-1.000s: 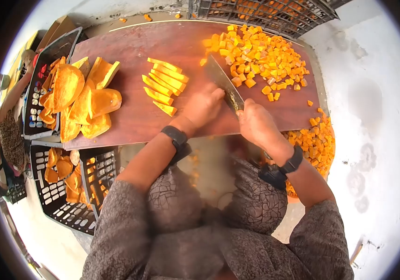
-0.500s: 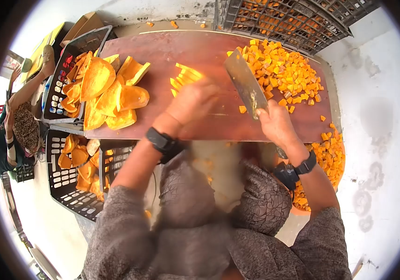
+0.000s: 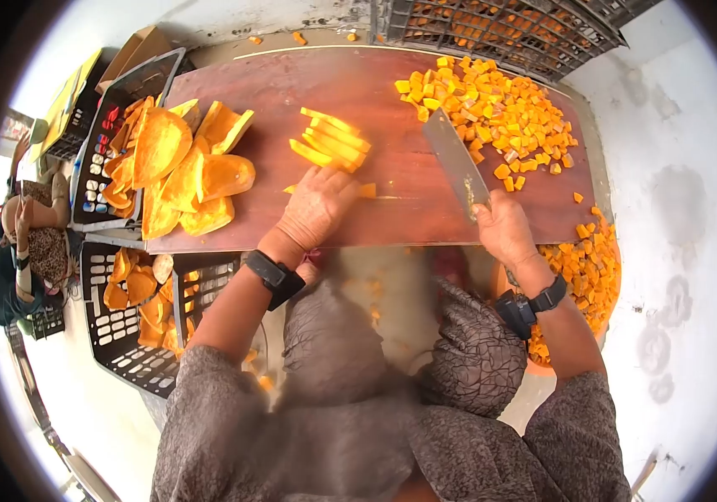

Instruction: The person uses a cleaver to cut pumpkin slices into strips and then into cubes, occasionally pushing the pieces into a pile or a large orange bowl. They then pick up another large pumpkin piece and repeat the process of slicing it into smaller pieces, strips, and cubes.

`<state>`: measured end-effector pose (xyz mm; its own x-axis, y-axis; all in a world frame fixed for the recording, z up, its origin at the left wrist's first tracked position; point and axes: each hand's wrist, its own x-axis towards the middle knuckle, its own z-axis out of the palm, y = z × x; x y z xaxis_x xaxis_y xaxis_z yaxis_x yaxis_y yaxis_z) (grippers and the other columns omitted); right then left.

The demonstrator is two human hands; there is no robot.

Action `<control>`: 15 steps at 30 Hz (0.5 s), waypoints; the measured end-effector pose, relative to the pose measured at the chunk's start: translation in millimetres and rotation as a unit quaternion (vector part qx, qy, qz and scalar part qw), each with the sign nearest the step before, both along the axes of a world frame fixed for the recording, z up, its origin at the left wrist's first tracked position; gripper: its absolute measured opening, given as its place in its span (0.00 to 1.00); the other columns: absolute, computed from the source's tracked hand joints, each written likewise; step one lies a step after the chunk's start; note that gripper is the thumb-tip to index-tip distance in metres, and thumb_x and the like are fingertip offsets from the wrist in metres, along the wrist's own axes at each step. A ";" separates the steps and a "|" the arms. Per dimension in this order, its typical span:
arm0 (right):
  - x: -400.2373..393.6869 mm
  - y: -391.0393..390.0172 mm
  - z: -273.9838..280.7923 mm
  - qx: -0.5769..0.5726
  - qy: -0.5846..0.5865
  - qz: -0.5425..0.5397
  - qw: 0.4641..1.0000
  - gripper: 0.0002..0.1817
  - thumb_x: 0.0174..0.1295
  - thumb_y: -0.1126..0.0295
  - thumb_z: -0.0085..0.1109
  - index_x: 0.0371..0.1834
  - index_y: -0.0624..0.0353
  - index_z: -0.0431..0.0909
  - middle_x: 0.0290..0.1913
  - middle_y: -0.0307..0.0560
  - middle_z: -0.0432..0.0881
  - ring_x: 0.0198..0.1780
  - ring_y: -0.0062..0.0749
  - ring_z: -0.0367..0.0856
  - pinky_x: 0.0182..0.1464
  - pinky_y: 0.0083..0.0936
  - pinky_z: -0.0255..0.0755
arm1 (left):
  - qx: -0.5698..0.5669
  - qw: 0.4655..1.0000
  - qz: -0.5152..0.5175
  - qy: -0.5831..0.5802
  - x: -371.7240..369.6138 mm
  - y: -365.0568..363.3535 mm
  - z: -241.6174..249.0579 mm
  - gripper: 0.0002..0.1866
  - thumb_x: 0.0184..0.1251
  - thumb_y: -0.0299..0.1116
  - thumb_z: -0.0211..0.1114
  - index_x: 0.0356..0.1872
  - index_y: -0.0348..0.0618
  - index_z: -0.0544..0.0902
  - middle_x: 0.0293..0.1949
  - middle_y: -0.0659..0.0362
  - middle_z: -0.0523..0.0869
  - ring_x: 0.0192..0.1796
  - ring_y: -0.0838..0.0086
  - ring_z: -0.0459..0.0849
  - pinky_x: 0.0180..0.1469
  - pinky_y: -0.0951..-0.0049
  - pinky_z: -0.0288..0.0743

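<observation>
My left hand (image 3: 318, 205) is over the middle of the red-brown board (image 3: 291, 84), fingers bent down on a pumpkin strip (image 3: 367, 191) whose ends stick out on both sides. Just beyond its fingertips lie several more orange pumpkin strips (image 3: 333, 140), side by side and slightly blurred. In my right hand (image 3: 505, 227) is the handle of a cleaver (image 3: 457, 159). Its broad blade tilts up and to the left, apart from the strips, with its far end close to the heap of pumpkin cubes (image 3: 492, 105).
Large pumpkin pieces (image 3: 208, 180) are piled on the board's left end. Black crates (image 3: 128, 335) with pumpkin stand at the left, and a stacked crate (image 3: 492, 33) at the back. An orange tub of cubes (image 3: 584, 276) is below right. Another person (image 3: 28, 243) sits far left.
My left hand has come down and nearer to me, with the strips now beyond its fingers. The cleaver has moved slightly right and toward me, away from the strips.
</observation>
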<state>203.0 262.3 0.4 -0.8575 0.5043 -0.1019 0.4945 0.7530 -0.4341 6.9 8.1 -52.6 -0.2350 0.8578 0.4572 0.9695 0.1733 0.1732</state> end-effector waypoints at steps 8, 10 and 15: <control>7.4 -2.8 17.4 0.013 0.030 0.012 0.999 0.13 0.64 0.65 0.57 0.34 0.65 0.71 0.30 0.68 0.80 0.37 0.67 0.79 0.39 0.53 0.73 | 0.041 0.995 -0.046 -0.079 20.1 85.1 -2.2 0.07 0.58 0.29 0.65 0.35 0.44 0.77 0.30 0.52 0.80 0.34 0.54 0.82 0.37 0.56 0.77; 6.9 -9.2 32.5 -0.002 0.031 0.028 0.999 0.12 0.64 0.65 0.57 0.33 0.64 0.71 0.29 0.66 0.79 0.36 0.66 0.79 0.39 0.52 0.73 | 0.073 0.986 -0.030 -0.149 25.4 92.7 -5.4 0.07 0.58 0.29 0.65 0.36 0.43 0.77 0.30 0.51 0.79 0.34 0.51 0.82 0.36 0.55 0.77; 5.4 -21.9 34.8 0.019 -0.008 0.054 0.998 0.11 0.65 0.68 0.57 0.36 0.66 0.69 0.29 0.67 0.79 0.36 0.67 0.78 0.37 0.50 0.72 | 0.060 0.981 -0.002 -0.183 33.0 96.0 -20.1 0.05 0.59 0.26 0.63 0.36 0.42 0.77 0.32 0.51 0.79 0.34 0.49 0.81 0.36 0.54 0.77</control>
